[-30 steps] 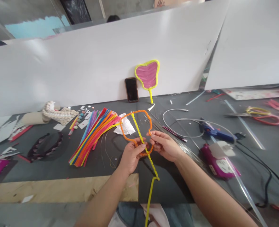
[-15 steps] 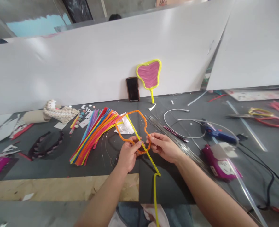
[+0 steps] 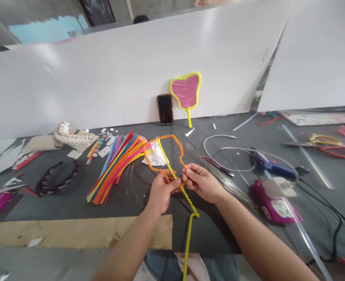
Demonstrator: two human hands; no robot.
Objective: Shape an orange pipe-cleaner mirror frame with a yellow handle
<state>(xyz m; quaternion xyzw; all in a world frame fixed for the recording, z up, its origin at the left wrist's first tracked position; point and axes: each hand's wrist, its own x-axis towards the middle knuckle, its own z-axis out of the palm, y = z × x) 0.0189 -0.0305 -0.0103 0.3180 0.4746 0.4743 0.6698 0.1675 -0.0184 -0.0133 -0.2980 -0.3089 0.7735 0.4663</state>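
My left hand (image 3: 164, 191) pinches a twisted yellow pipe cleaner (image 3: 190, 202) where it crosses the lower part of an orange loop. This loop of twisted orange pipe cleaner (image 3: 172, 136) stands out beyond my fingers. On its right side, my right hand (image 3: 203, 181) grips the orange strand between thumb and fingers. The yellow strand runs up through the loop and down toward me, where it bends into a straight, fuzzy tail (image 3: 188, 244). Leaning on the white panel is a pink fan-like shape with a yellow fuzzy rim and handle (image 3: 186, 91).
Left of my hands lies a bundle of coloured pipe cleaners (image 3: 116, 168), near a dark braided headband (image 3: 57, 177). To the right are thin wires (image 3: 222, 175), a blue glue gun (image 3: 274, 166), a purple power strip (image 3: 273, 207) and scissors (image 3: 327, 144). A phone (image 3: 165, 109) leans on the white panel (image 3: 116, 78).
My fingers shift slightly at the bottom of the orange loop, and its outline widens a little. The yellow tail's lower end swings left. The view moves slightly.
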